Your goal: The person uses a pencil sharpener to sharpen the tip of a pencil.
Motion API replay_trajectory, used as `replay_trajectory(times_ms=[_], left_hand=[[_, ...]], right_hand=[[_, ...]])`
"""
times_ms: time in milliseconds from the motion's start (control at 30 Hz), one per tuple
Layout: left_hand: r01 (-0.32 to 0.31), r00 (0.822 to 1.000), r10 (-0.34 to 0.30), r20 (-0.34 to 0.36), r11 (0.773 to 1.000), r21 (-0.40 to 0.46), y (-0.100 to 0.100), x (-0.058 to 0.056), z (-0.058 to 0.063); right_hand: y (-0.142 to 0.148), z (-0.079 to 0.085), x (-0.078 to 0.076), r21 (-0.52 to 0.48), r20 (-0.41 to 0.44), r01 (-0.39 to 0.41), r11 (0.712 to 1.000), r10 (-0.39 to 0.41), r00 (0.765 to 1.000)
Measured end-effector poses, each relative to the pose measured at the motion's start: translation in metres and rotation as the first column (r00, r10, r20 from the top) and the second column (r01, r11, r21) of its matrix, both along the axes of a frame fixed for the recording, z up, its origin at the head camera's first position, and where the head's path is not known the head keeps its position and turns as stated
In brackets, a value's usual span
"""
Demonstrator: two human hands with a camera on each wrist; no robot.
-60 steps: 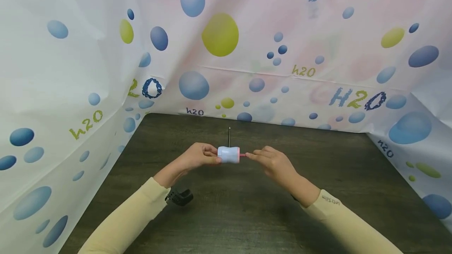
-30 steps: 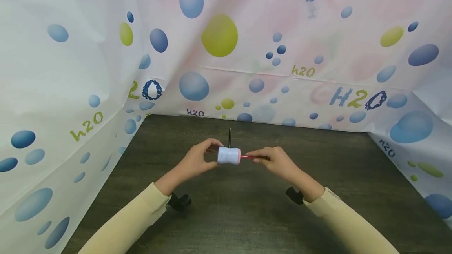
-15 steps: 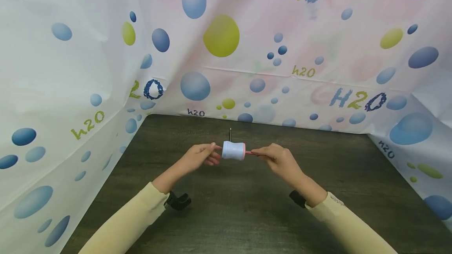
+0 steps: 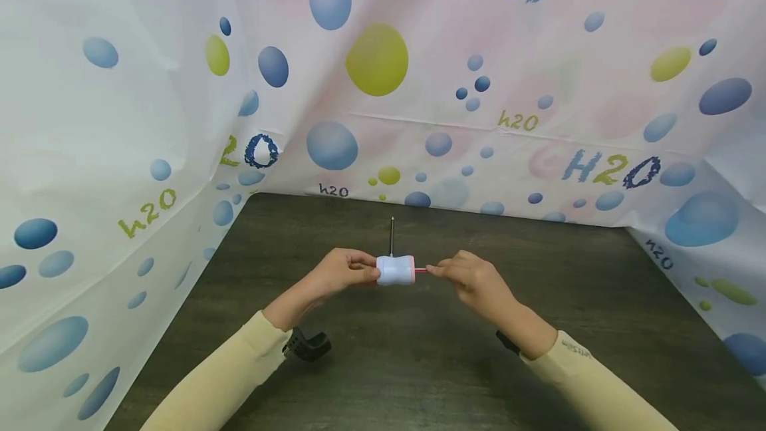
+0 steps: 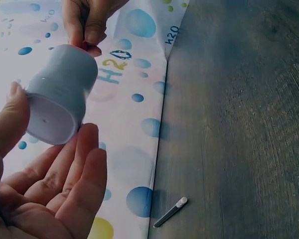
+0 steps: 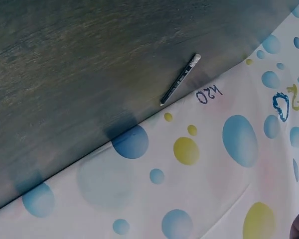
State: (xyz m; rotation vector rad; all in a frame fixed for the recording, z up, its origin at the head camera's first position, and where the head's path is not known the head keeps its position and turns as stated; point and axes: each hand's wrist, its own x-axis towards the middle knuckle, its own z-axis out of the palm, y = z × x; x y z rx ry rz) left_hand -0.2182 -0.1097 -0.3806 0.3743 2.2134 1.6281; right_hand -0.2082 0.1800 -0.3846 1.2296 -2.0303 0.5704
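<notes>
Near the lower middle of the head view, a small pale-blue sharpener (image 4: 395, 270) shaped like a short barrel is held just above the dark table (image 4: 419, 364), its long axis lying level from left to right across the frame. A thin red pencil (image 4: 421, 271) sticks out of its right end along the same line, pointing into the barrel. The left hand (image 4: 341, 272) grips the barrel's left end with thumb and fingertips; in the left wrist view the thumb sits on one side of the flat white end face and the fingers, only loosely bent, on the other. The right hand (image 4: 469, 279) pinches the pencil between thumb and curled fingers just beside the barrel, so that only a short red stretch shows between them; the rest of the pencil is hidden in the hand. In the right wrist view only a sliver of that hand shows at the lower right edge. Farther back, a second dark pencil (image 4: 391, 235) lies flat on the table, running towards the bubble-printed sheet (image 4: 383, 85) behind.
</notes>
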Motion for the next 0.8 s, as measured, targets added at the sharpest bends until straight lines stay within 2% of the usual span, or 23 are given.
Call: replay_trajectory(times_ms=[100,167,200,233,267,300,333,400,433,467,500,533,567,600,667,733,800], left_hand=[[0.001,0.999,-0.001,-0.044,1.0,0.013,0.002,0.0,0.002],[-0.003,0.995,0.004,-0.099,1.0,0.008,0.003,0.0,0.002],[-0.007,0.992,0.007,-0.128,1.0,0.0,0.003,0.001,0.002],[-0.014,0.988,0.013,-0.155,1.0,-0.006,0.004,0.001,0.002],[-0.024,0.982,0.019,-0.186,0.999,-0.022,0.004,0.002,0.001],[-0.035,0.975,0.025,-0.219,0.999,-0.042,0.004,0.003,0.001],[-0.044,0.969,0.029,-0.244,0.997,-0.056,0.004,0.004,0.001],[-0.052,0.951,0.021,-0.309,0.994,-0.094,0.005,0.007,0.001],[-0.053,0.94,0.012,-0.342,0.993,-0.11,0.006,0.008,0.001],[-0.053,0.928,0.002,-0.372,0.991,-0.127,0.006,0.009,0.001],[-0.049,0.92,-0.008,-0.392,0.99,-0.134,0.007,0.01,0.002],[-0.043,0.911,-0.017,-0.411,0.99,-0.137,0.008,0.01,0.003],[-0.034,0.905,-0.027,-0.424,0.99,-0.134,0.008,0.01,0.003],[-0.025,0.905,-0.031,-0.424,0.992,-0.125,0.009,0.01,0.004],[-0.007,0.913,-0.03,-0.406,0.996,-0.092,0.01,0.009,0.006],[-0.004,0.928,-0.014,-0.373,0.999,-0.047,0.009,0.008,0.008],[-0.029,0.94,0.018,-0.342,0.999,-0.026,0.009,0.008,0.009]], right_hand=[[0.0,0.002,0.001,0.004,0.031,0.009,1.0,-0.009,0.999],[0.0,0.004,0.001,0.017,0.104,0.023,1.0,-0.025,0.994],[0.0,0.005,0.002,0.025,0.178,0.029,0.999,-0.033,0.984],[0.001,0.006,0.002,0.036,0.27,0.034,0.999,-0.043,0.962],[0.001,0.008,0.003,0.047,0.379,0.037,0.998,-0.052,0.924],[0.002,0.01,0.002,0.058,0.504,0.039,0.998,-0.063,0.861],[0.003,0.012,0.002,0.065,0.621,0.041,0.997,-0.072,0.781],[0.005,0.015,0.0,0.065,0.805,0.058,0.996,-0.087,0.587],[0.006,0.015,-0.002,0.066,0.86,0.068,0.996,-0.091,0.502],[0.007,0.016,-0.003,0.063,0.897,0.079,0.995,-0.091,0.433],[0.008,0.016,-0.004,0.06,0.918,0.091,0.994,-0.091,0.386],[0.008,0.015,-0.005,0.054,0.927,0.102,0.993,-0.088,0.366],[0.009,0.015,-0.006,0.049,0.929,0.117,0.992,-0.088,0.359],[0.009,0.014,-0.006,0.04,0.928,0.131,0.991,-0.085,0.362],[0.009,0.013,-0.005,0.032,0.908,0.154,0.987,-0.094,0.409],[0.009,0.012,-0.003,0.021,0.867,0.176,0.984,-0.106,0.487],[0.009,0.01,0.0,0.0,0.801,0.182,0.983,-0.109,0.589]])
